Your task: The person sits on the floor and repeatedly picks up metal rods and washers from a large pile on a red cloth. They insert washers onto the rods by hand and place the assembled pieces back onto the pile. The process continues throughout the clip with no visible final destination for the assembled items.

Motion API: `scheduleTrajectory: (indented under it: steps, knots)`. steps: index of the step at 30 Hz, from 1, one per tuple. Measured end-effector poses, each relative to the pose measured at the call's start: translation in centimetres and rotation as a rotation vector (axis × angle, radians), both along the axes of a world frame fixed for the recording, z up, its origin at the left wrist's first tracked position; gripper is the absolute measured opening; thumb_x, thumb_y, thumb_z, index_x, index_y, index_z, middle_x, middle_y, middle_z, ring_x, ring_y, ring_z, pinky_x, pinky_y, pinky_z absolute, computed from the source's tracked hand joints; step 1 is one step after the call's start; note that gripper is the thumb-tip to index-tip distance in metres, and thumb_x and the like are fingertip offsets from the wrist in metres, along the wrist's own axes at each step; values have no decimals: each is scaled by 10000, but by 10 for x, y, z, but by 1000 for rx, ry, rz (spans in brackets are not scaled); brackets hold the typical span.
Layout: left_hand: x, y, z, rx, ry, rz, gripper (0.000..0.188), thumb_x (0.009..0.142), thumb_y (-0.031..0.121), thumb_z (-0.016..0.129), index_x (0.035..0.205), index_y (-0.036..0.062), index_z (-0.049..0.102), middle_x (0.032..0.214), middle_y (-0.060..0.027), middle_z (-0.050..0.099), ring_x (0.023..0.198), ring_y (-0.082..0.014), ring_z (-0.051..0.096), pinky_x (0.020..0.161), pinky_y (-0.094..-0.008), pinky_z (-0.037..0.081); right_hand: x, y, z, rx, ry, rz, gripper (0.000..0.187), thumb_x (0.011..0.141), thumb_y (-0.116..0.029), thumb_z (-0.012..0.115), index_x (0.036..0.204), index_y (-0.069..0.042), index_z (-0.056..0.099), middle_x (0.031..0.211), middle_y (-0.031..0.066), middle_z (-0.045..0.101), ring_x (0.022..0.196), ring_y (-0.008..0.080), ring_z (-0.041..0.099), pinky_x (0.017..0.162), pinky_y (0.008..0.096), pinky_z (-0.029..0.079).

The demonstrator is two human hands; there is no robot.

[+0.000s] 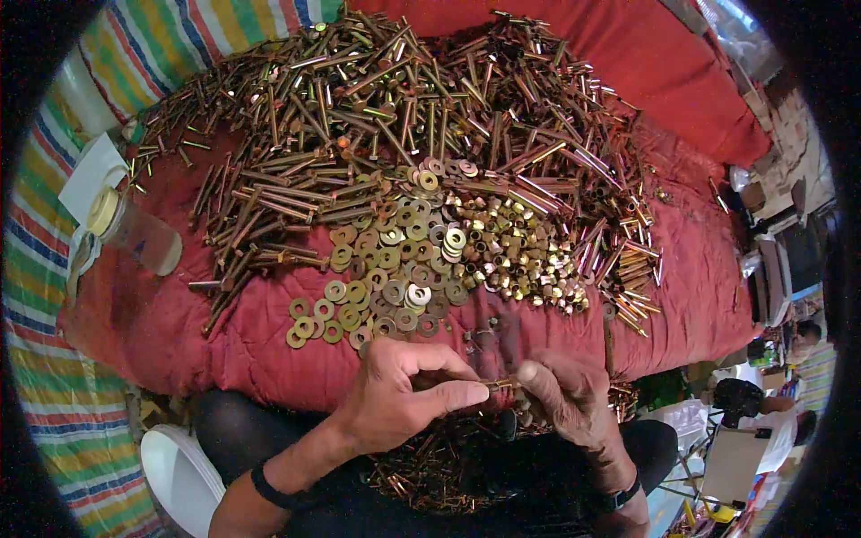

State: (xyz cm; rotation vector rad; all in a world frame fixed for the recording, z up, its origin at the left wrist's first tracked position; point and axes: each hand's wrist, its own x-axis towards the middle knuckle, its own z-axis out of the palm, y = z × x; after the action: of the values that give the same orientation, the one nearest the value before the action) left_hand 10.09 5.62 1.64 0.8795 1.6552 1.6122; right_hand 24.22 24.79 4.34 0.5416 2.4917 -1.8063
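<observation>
My left hand is closed, thumb and forefinger pinching a small brass-coloured metal fastener; the fingers hide much of it. At its other end is my right hand, fingers curled and partly smeared by motion, so its grip on the fastener is unclear. Just beyond my hands lie loose flat washers in a spread heap. To their right sits a pile of small brass-coloured nuts. Long hex-head bolts form a big mound behind both. Below my hands, more metal fasteners lie between my legs.
Everything rests on a red padded cloth. A clear jar with a yellowish lid lies at the left, before a striped sheet. White stacked plastic stands at lower left. Another person is at the far right among clutter.
</observation>
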Motion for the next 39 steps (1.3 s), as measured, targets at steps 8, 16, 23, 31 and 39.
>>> scheduleTrajectory:
  steps: [8,16,23,31,39]
  knots:
    - [-7,-1,-5,-47,-211,-14,162,901,149,814,890,-11,790,713,28,680,633,-22,548,551,-222,393,-1,0,6,-120,83,-218,409,961,-389,743,893,10,687,735,76,660,676,164,650,629,298,512]
    - [-5,1,-1,-58,-298,-35,172,900,161,819,884,-8,791,680,29,664,584,-26,536,516,-215,373,-2,12,-1,313,329,143,220,880,-82,818,1075,-30,729,973,100,760,870,199,720,723,313,552]
    - [-4,2,-3,-59,-360,-51,174,887,169,822,883,-2,787,665,13,662,560,-40,544,496,-226,373,1,5,10,79,-47,-3,197,919,-105,791,1080,-15,721,995,103,752,843,226,709,707,325,545]
    - [-4,0,-6,-34,-440,-40,170,897,162,821,881,-4,784,634,27,630,512,-24,487,454,-221,314,-5,6,5,228,242,151,250,894,-121,820,1112,-23,748,987,83,753,863,188,715,743,325,558]
    - [-5,1,-4,-68,-512,-31,176,893,162,821,867,-7,781,625,22,622,493,-23,469,441,-222,295,-5,6,8,295,288,153,291,897,-122,816,1156,-29,723,982,80,751,851,185,717,685,326,550]
